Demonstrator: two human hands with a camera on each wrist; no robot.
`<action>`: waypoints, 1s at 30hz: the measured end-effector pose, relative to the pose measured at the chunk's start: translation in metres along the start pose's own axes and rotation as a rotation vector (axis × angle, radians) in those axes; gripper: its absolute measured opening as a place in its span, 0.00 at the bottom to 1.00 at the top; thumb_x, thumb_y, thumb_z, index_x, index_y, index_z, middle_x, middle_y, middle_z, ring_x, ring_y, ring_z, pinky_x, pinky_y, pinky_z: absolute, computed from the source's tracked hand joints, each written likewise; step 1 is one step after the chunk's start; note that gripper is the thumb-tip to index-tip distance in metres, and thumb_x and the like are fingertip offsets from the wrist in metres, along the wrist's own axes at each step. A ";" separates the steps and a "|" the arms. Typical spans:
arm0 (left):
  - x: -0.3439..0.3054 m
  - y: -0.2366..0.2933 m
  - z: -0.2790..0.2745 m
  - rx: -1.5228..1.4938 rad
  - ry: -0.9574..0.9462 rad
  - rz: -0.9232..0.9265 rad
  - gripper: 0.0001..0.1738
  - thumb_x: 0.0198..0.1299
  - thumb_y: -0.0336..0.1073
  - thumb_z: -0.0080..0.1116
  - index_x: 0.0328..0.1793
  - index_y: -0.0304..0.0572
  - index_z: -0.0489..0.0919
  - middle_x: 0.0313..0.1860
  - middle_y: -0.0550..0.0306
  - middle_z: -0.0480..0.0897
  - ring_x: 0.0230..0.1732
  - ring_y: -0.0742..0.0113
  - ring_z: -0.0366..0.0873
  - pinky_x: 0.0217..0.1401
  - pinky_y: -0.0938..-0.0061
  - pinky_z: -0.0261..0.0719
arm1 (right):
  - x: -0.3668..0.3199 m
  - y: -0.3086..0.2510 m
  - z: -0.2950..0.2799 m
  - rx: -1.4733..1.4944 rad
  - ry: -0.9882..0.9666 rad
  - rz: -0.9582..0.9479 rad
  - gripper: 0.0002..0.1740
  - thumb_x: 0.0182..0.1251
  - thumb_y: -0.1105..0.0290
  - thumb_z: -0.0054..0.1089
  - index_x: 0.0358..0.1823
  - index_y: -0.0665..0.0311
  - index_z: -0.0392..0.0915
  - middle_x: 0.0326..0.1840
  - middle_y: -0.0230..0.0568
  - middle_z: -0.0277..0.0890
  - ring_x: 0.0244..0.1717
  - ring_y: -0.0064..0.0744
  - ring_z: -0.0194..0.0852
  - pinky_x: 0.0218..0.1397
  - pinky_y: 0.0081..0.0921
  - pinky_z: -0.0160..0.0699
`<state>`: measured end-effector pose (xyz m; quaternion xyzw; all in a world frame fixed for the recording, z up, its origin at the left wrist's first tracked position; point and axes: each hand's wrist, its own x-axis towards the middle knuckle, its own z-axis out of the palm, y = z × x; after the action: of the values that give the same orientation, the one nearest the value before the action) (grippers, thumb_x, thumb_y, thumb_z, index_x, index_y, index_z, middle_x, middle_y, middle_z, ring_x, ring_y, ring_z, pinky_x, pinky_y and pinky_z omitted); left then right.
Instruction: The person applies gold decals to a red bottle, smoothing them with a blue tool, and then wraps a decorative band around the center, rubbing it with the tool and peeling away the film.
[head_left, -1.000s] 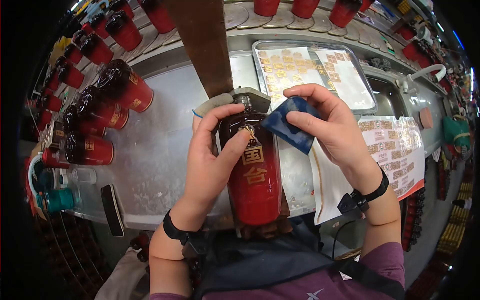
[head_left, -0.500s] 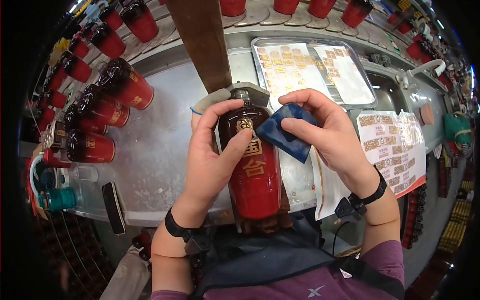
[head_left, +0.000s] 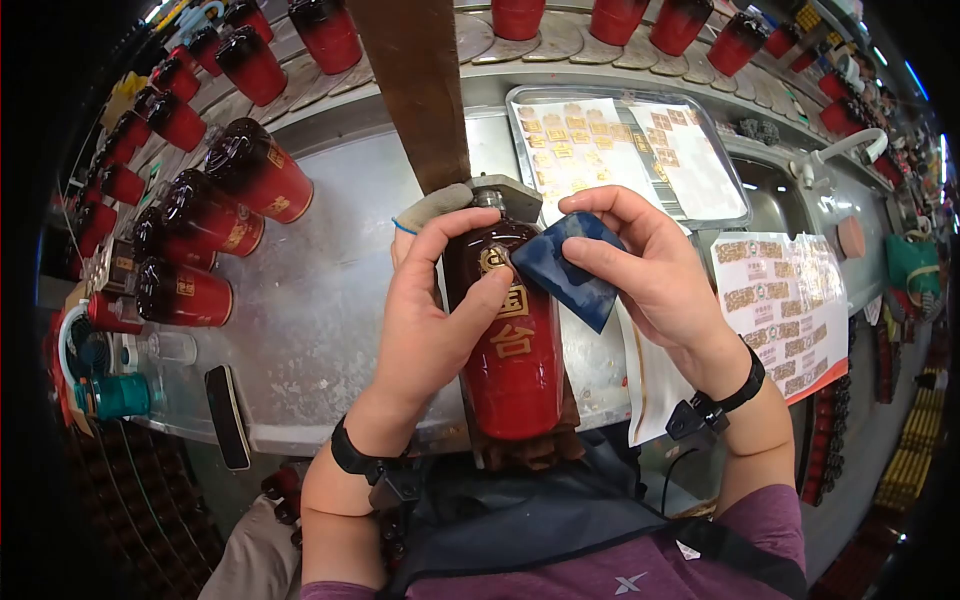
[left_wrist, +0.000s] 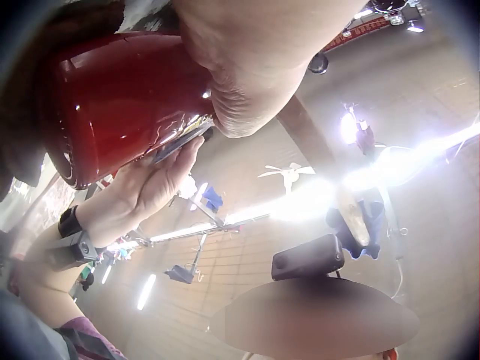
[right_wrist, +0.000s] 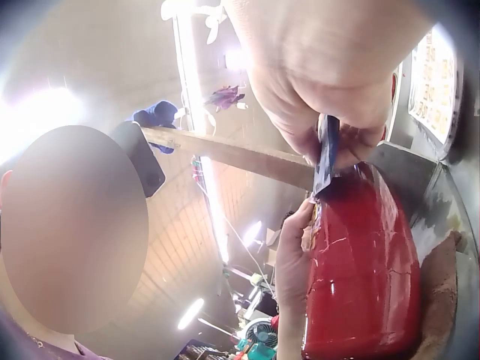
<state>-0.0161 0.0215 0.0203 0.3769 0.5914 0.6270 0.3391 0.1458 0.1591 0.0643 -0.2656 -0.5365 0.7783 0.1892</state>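
A red bottle with a dark top [head_left: 515, 395] lies on its back, its neck toward the far side, with gold characters [head_left: 514, 342] down its front. My left hand [head_left: 425, 320] grips it by the neck and shoulder, thumb on the front beside a round gold emblem [head_left: 492, 258]. With thumb and fingers my right hand [head_left: 665, 285] pinches a flat blue scraper [head_left: 568, 270]. Seen edge-on in the right wrist view, the thin scraper [right_wrist: 325, 154] has its lower edge at the bottle [right_wrist: 360, 277], close to the left thumb [right_wrist: 298, 217].
A brown post [head_left: 415, 90] rises beyond the bottle neck. Behind the right hand stands a metal tray [head_left: 735, 205] of gold stickers; a printed sticker sheet [head_left: 785, 310] lies at right. Several red bottles [head_left: 265, 170] and a phone [head_left: 228, 415] are at left.
The blue scraper has tilted and shifted slightly down and left, its near corner now beside the left thumb. The left hand keeps its grip on the bottle.
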 end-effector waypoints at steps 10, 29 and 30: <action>0.000 0.002 -0.007 0.255 -0.050 0.158 0.24 0.59 0.24 0.60 0.64 0.40 0.76 0.66 0.54 0.66 0.70 0.63 0.66 0.74 0.70 0.63 | 0.008 0.001 -0.010 -0.114 0.048 -0.079 0.19 0.68 0.74 0.65 0.58 0.66 0.74 0.46 0.33 0.79 0.45 0.16 0.75 0.49 0.14 0.75; 0.001 0.002 0.002 0.147 0.038 0.112 0.21 0.56 0.34 0.68 0.57 0.45 0.81 0.59 0.51 0.75 0.66 0.55 0.68 0.71 0.65 0.63 | 0.005 -0.006 0.002 -0.103 -0.066 -0.050 0.17 0.68 0.74 0.65 0.57 0.65 0.74 0.49 0.33 0.79 0.50 0.18 0.75 0.55 0.17 0.75; 0.002 0.001 0.002 0.145 0.041 0.105 0.21 0.56 0.34 0.68 0.57 0.45 0.81 0.59 0.51 0.75 0.66 0.55 0.68 0.71 0.65 0.63 | 0.006 -0.006 0.001 -0.092 -0.060 -0.055 0.17 0.68 0.74 0.65 0.57 0.65 0.74 0.49 0.34 0.79 0.49 0.18 0.76 0.55 0.17 0.75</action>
<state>-0.0152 0.0237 0.0217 0.4182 0.6214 0.6071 0.2654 0.1402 0.1639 0.0688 -0.2360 -0.5842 0.7549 0.1819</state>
